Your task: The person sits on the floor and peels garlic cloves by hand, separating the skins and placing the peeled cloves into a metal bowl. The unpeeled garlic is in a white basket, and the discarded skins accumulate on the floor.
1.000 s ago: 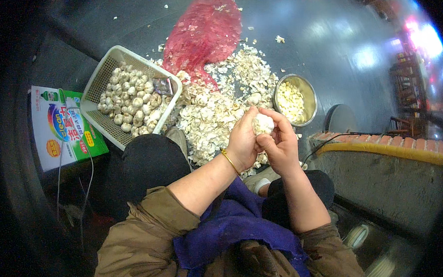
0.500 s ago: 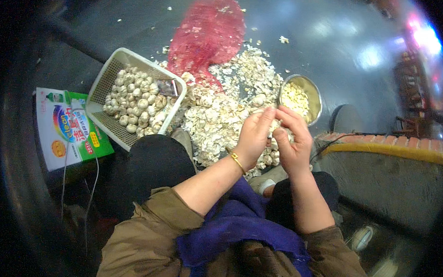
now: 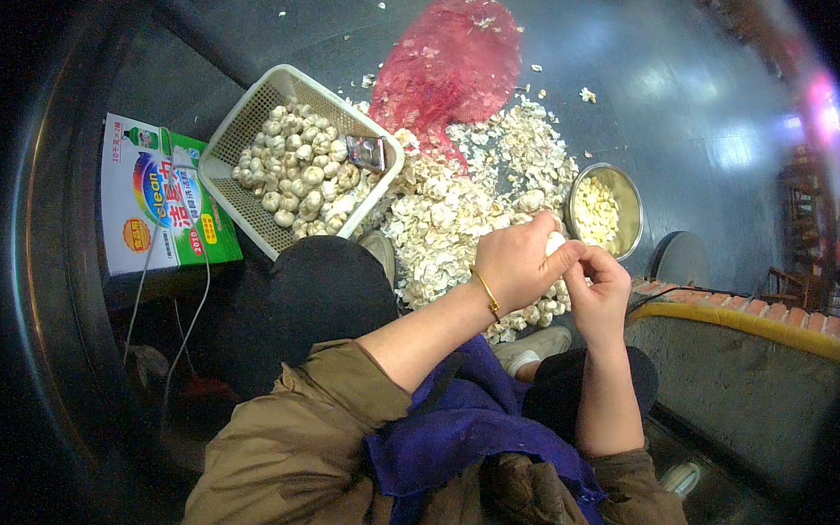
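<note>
My left hand (image 3: 520, 266), with a gold bracelet at the wrist, is closed round a white piece of garlic (image 3: 555, 242), mostly hidden by the fingers. Against it, the thumb and fingertips of my right hand (image 3: 604, 289) are pinched together on the same garlic. Below both hands spreads a heap of garlic skins (image 3: 440, 222) with some whole bulbs in it. Just beyond my right hand stands a round metal bowl (image 3: 636, 214) holding peeled garlic cloves (image 3: 596, 213).
On the left, a pale plastic basket (image 3: 244, 131) holds many garlic bulbs (image 3: 303, 166) and a phone (image 3: 366, 152). Beside it sits a white and green carton (image 3: 168, 198). A red mesh bag (image 3: 445, 64) lies beyond the skins. A brick-topped low wall (image 3: 742, 315) runs along the right.
My hands have come closer together, the right fingertips now pinching at the garlic beside the left thumb. The whole scene has shifted rightward in view.
</note>
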Available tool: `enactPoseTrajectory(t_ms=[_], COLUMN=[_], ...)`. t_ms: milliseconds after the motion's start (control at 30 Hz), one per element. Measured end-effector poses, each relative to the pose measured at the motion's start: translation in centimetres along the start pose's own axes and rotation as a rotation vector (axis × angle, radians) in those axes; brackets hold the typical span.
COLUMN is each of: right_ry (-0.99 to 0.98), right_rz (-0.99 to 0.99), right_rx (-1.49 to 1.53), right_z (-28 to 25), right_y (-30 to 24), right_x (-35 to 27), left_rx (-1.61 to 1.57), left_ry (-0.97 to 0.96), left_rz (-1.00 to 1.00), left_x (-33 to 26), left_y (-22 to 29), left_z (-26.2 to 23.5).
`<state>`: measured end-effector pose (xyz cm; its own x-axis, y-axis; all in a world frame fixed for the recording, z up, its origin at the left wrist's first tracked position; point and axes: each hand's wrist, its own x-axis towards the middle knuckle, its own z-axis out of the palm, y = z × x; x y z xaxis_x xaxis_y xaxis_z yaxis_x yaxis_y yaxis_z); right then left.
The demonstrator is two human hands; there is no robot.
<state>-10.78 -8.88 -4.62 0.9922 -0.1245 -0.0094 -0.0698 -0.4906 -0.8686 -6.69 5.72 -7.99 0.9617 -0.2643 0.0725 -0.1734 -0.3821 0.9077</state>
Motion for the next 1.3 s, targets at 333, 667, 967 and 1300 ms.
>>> enactPoseTrajectory(t_ms=[333,667,967,1300], right_ry=[0.187,0.136,-0.029,0.033], right_rz=[-0.246,-0.168,-0.197,-0.066], right_rx=[-0.259,-0.126,-0.023,0.247], right_z=[-1.3,-1.2,0.6,0.5], right_y=[-0.2,-0.4,-1.2,-0.1], right_x=[0.6,0.6,0.0,0.1], left_rx=[-0.289,-1.234,-1.069,-1.098], left_ry=[-0.137,-0.066,-0.03,-0.16], left_rz=[-0.049,-0.525,-0.517,-0.484], left_x=[0.6,0.4,0.2,-0.2], left_y=[-0.2,0.8,1.1,1.5], left_z=[0.4,-0.2,1.2,1.3])
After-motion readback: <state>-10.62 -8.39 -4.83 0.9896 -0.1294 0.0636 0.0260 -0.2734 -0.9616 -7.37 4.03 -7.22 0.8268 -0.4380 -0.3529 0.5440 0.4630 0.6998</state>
